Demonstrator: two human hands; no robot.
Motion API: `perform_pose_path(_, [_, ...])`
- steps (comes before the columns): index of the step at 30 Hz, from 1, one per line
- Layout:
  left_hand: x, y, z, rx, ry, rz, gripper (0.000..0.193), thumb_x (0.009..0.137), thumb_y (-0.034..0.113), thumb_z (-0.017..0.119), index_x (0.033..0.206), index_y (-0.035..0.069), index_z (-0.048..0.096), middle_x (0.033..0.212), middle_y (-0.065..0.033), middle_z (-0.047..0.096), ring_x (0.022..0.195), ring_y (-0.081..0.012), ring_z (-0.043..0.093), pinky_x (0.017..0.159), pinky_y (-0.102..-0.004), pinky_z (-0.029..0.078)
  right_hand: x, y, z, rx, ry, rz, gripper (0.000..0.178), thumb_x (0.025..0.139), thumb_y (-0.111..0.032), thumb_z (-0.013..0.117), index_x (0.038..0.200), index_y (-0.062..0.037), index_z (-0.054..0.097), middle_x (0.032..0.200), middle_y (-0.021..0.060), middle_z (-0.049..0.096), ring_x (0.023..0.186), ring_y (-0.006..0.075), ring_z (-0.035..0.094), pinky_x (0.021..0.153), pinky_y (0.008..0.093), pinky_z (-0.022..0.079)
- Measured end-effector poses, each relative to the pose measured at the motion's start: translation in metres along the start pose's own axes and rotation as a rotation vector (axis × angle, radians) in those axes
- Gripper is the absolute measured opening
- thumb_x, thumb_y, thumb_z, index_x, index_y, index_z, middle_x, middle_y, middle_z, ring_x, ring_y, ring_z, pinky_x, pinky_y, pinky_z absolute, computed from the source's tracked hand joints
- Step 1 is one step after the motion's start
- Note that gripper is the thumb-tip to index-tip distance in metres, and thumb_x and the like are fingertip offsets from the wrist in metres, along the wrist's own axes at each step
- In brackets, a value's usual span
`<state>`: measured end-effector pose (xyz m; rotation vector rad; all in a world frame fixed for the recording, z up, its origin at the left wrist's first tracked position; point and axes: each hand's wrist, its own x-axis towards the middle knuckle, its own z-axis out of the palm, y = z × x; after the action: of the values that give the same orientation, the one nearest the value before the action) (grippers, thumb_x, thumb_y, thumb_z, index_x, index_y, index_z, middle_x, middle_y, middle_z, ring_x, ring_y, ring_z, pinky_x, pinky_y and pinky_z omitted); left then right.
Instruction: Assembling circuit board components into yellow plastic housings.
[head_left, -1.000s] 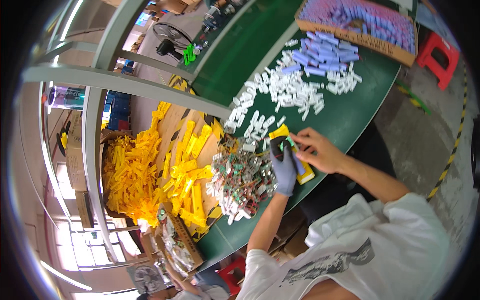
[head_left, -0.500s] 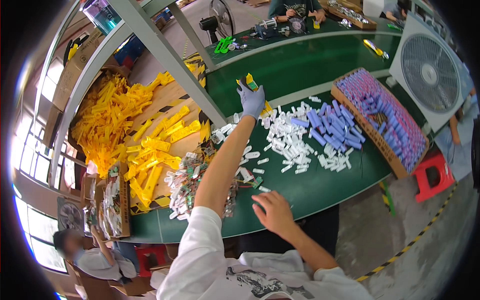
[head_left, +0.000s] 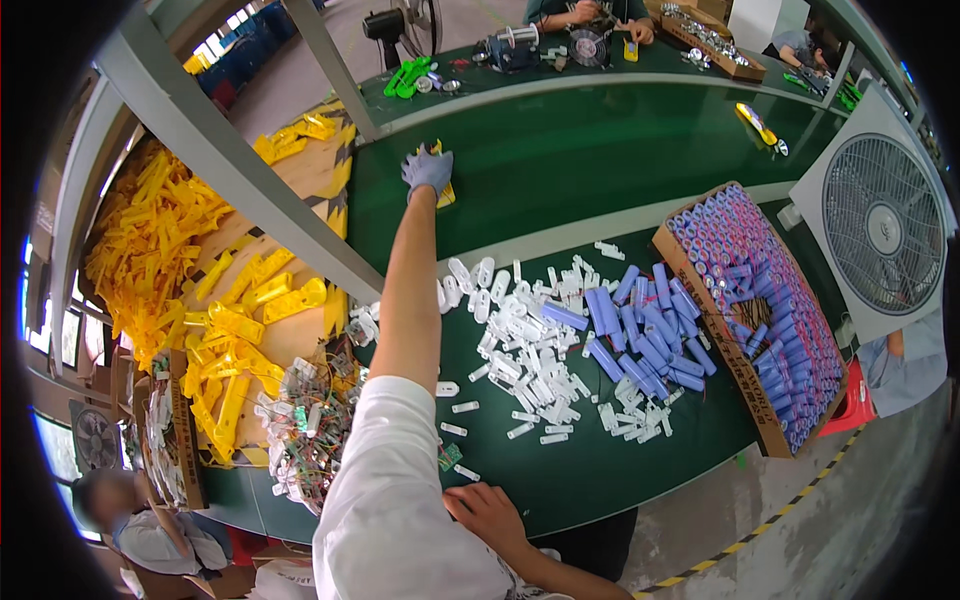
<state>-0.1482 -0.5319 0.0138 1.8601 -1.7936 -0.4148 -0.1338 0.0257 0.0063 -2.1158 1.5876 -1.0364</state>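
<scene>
My left hand (head_left: 428, 172), in a grey glove, reaches far out over the green belt. Its fingers are closed over a yellow plastic housing (head_left: 446, 194), which shows on both sides of the hand and is mostly covered by it. My right hand (head_left: 487, 512), bare, rests at the near table edge with its fingers loosely spread and nothing in them. Beside it lie a small white plastic piece (head_left: 465, 472) and a green circuit board (head_left: 452, 456). White plastic pieces (head_left: 530, 350) are heaped in the middle, next to a pile of purple cylindrical batteries (head_left: 650, 335).
Yellow housings (head_left: 155, 240) pile up on the left behind a grey metal post (head_left: 230, 150). Wired circuit boards (head_left: 305, 425) are heaped nearer me. A battery-filled carton (head_left: 690, 290) and a white fan (head_left: 880, 220) stand on the right. Another yellow piece (head_left: 757, 124) lies far along the belt.
My left hand has carried the yellow housing farther out and lowered it to the belt. My right hand has drawn back to the table edge. The whole view has shifted.
</scene>
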Motion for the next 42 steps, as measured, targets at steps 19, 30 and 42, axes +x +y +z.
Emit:
perform_pose_path(19, [-0.226, -0.002, -0.176, 0.725, -0.185, 1.145, 0.048, 0.089, 0.037, 0.054, 0.129, 0.010, 0.050, 0.120, -0.0148, 0.056, 0.103, -0.0317, 0.056, 0.092, -0.0416, 0.044, 0.007, -0.005, 0.003, 0.156, 0.193, -0.046, 0.017, 0.081, -0.019, 0.068, 0.095, -0.0088, 0.067, 0.090, 0.0065, 0.064, 0.089, 0.0274, 0.058, 0.075, 0.0395, 0.044])
perform_pose_path(30, [-0.243, -0.161, -0.294, 0.726, -0.208, 0.723, 0.041, 0.085, 0.030, 0.060, 0.123, 0.015, 0.056, 0.113, -0.0113, 0.061, 0.105, -0.0286, 0.058, 0.090, -0.0406, 0.046, 0.001, -0.004, 0.005, 0.058, 0.201, -0.072, 0.016, 0.080, -0.018, 0.068, 0.093, -0.0091, 0.067, 0.091, 0.0058, 0.065, 0.089, 0.0271, 0.059, 0.078, 0.0384, 0.045])
perform_pose_path(42, [-0.132, -0.224, -0.265, 0.724, -0.360, 0.230, 0.102, 0.059, 0.029, 0.080, 0.146, 0.033, 0.028, 0.145, -0.0152, 0.037, 0.131, -0.0387, 0.038, 0.106, -0.0497, 0.038, 0.002, -0.013, 0.003, 0.011, 0.176, 0.014, 0.012, 0.080, -0.016, 0.068, 0.091, -0.0104, 0.067, 0.089, 0.0047, 0.065, 0.085, 0.0266, 0.058, 0.076, 0.0381, 0.046])
